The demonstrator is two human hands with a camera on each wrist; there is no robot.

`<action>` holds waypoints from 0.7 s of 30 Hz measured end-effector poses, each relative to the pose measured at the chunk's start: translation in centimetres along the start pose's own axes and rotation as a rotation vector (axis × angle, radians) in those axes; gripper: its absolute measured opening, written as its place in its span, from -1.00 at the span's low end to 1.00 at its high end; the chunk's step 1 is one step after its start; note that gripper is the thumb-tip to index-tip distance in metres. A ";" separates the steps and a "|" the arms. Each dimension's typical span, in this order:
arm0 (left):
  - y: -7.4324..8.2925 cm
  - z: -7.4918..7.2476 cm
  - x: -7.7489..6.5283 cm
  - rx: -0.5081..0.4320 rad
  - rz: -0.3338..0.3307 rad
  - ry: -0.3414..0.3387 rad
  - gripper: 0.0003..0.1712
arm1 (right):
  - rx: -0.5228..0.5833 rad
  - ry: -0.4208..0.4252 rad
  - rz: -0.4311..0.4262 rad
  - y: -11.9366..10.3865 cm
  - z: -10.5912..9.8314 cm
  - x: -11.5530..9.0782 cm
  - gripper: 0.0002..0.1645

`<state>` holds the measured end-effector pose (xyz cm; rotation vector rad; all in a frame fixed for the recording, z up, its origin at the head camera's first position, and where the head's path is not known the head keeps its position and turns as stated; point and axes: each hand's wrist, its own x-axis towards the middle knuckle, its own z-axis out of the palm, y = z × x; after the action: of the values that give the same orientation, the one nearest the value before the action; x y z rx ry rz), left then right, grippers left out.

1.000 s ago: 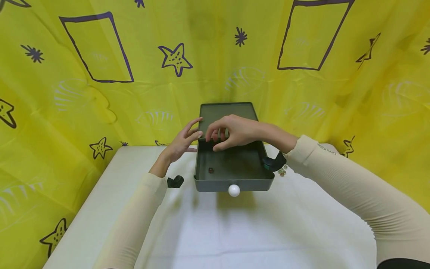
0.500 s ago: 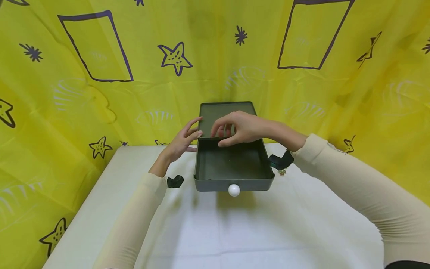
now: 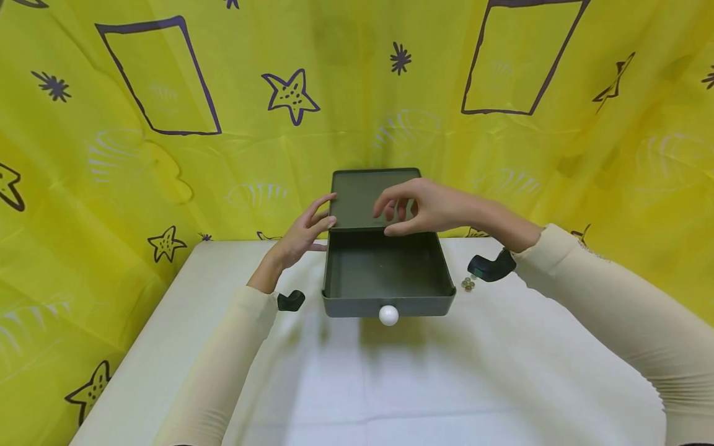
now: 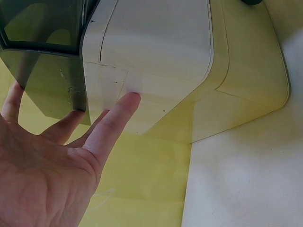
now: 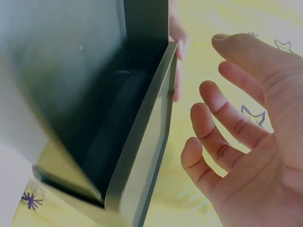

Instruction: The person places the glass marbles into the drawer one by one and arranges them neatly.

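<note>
While near the grey drawer (image 3: 351,308), both hands (image 3: 297,239) (image 3: 428,207) wide, sleeve print (image 3: 594,251) illegible.

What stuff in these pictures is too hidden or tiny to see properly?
Small round things beside the dark box, head view: too small to tell what they are.
Flat panel, head view: partly covered by the right hand.
Left hand, right wrist view: mostly hidden behind the box.
Dark thing, left wrist view: cut off by the top edge.
Right sleeve, head view: cut off by the right edge.
</note>
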<state>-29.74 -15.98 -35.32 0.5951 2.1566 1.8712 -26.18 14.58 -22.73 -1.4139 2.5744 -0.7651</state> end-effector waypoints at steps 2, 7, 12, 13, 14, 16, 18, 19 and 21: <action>0.0 0.0 0.0 -0.004 0.003 0.000 -0.30 | 0.003 0.006 0.016 0.2 -0.2 -0.4 -0.67; 0.0 0.0 -0.1 -0.012 0.004 -0.004 -0.31 | 0.009 0.032 0.050 0.6 -0.7 -1.6 -0.66; 0.0 0.0 0.0 -0.014 0.005 -0.006 -0.31 | 0.007 0.069 0.078 1.1 -1.1 -2.9 -0.65; 0.0 0.0 0.0 -0.013 0.005 -0.005 -0.30 | 0.006 0.077 0.084 1.2 -1.2 -3.2 -0.65; 0.0 0.0 0.0 -0.013 0.005 -0.005 -0.30 | 0.004 0.084 0.090 1.3 -1.3 -3.6 -0.65; 0.0 0.1 0.0 -0.013 0.006 -0.005 -0.30 | 0.001 0.098 0.100 1.5 -1.5 -4.1 -0.64; 0.0 0.0 0.0 -0.014 0.006 -0.003 -0.30 | -0.002 0.113 0.109 1.7 -1.7 -4.8 -0.64; 0.0 0.0 0.0 -0.013 0.007 -0.003 -0.31 | 0.000 0.122 0.115 1.8 -1.8 -5.0 -0.64; 0.0 0.0 0.0 -0.016 0.007 -0.003 -0.31 | -0.002 0.137 0.119 2.1 -1.9 -5.6 -0.63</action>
<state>-29.75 -15.94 -35.31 0.6029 2.1384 1.8877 -25.23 20.82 -22.89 -1.2366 2.7325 -0.8689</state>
